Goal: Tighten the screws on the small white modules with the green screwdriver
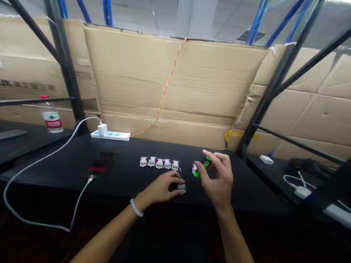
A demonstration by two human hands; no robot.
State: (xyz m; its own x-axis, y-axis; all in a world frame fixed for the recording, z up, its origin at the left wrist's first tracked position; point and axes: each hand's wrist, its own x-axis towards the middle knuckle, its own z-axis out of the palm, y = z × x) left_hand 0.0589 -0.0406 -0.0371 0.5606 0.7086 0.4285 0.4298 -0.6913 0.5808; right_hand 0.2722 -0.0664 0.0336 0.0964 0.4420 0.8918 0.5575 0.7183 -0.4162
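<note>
Head view, lower middle of the frame: the left hand (162, 189) is pinching a small white part (181, 188) on the black table (125, 176); the right hand (218, 177), half curled, is gripping a green tool (199, 168).

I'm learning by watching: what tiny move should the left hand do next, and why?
Probably slide the small white piece under the left hand up to the right end of the row of five pieces. It looks like those and lies near that end; the right hand is by the green part.
</note>
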